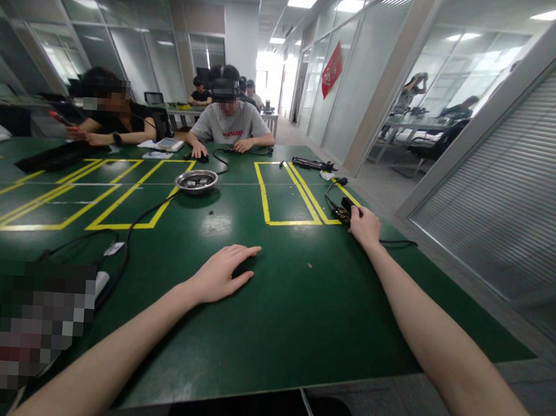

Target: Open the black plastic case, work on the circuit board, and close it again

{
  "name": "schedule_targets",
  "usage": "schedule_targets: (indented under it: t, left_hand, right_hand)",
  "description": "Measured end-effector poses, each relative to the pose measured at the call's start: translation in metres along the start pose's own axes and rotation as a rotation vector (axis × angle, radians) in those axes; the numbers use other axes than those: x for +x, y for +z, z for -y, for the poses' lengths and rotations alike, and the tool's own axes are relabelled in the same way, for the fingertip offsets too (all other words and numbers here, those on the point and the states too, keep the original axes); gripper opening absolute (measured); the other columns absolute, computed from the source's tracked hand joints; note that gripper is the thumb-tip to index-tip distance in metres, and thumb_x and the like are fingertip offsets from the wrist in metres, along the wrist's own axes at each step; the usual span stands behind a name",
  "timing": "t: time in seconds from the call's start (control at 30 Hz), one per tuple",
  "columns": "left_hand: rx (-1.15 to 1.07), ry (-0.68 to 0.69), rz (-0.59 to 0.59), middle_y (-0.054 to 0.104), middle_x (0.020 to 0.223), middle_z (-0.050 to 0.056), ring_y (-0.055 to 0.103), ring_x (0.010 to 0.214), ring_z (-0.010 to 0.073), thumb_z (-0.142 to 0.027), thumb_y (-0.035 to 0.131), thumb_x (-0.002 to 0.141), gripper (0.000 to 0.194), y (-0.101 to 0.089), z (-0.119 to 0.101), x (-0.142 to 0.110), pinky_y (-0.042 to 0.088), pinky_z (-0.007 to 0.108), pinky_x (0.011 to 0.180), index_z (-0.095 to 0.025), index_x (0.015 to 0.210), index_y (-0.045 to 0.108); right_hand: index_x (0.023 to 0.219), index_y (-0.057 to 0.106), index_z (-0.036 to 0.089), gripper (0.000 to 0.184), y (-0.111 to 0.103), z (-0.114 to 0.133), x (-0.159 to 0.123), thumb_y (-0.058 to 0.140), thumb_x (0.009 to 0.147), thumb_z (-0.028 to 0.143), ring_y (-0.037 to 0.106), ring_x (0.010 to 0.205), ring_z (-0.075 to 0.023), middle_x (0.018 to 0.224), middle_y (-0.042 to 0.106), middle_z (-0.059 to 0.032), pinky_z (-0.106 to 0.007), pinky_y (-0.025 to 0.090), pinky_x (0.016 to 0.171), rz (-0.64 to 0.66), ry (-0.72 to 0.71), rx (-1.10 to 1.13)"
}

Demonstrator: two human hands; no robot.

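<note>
The green surface (271, 320) fills most of the view, its near edge slanting up to a near right corner. Past its far edge sit a person in a grey shirt (233, 124), both hands resting by dark gear at that edge, and, farther left, a person in a black top (135, 118), who holds up something partly red. Yellow tape (293, 223) marks out long rectangles across the far half of the surface. A long black tray (62, 157) lies toward the far left, and a thick black cable (127, 249) runs down the left side.

The left hand (222, 272) hovers over or rests on the middle of the surface, nearer the near edge; contact cannot be told. Its grip is spread, thumb apart from the fingers, with nothing in it. The right hand (365, 226) reaches to the right edge, beyond the midway point toward the far edge. Its grip pinches a small black block (347, 204), right beside that edge; whether the block touches the surface is unclear, and some fingertips are hidden.

A shallow metal bowl (197, 191) stands left of centre, toward the far edge, with small shiny pieces inside. A folded black stand (313, 164) lies near the far right corner.
</note>
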State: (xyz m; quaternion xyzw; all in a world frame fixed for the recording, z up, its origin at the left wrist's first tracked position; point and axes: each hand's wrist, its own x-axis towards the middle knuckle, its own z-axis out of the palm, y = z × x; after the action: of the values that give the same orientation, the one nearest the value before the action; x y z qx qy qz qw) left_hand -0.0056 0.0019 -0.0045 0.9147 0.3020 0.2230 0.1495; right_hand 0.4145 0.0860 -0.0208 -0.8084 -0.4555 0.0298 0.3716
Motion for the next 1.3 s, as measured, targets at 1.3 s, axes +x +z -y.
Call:
schedule_targets:
  t: [1.3]
  left_hand:
    - [0.020, 0.017, 0.040, 0.069, 0.135, 0.010, 0.062, 0.127, 0.0265, -0.029, 0.058, 0.101, 0.026, 0.003, 0.005, 0.001, 0.049, 0.048, 0.112, -0.021, 0.122, 0.071]
  right_hand:
    - [0.098, 0.079, 0.019, 0.024, 0.001, 0.008, -0.011, 0.066, 0.088, 0.037, 0.068, 0.095, -0.0282, 0.110, 0.071, -0.0129, -0.035, 0.051, 0.076, -0.027, -0.177, -0.247]
